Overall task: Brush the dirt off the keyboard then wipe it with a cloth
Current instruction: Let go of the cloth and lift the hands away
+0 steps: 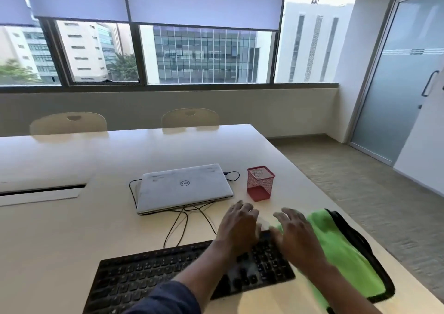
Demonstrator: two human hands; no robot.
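Head view, fingers: straight and spread on both hands, gripping nothing, blurred
Hands: left hand (240,227) above the far right end of the keyboard (156,273); right hand (296,234) just beside it, partly over the cloth (341,248)
Task things: black keyboard near the front edge of the table (72,229), forearms covering its right part; green cloth flat at its right end
Around: closed laptop (185,186) with cables (185,217) behind the keyboard, red mesh pen holder (260,182) just right of the laptop
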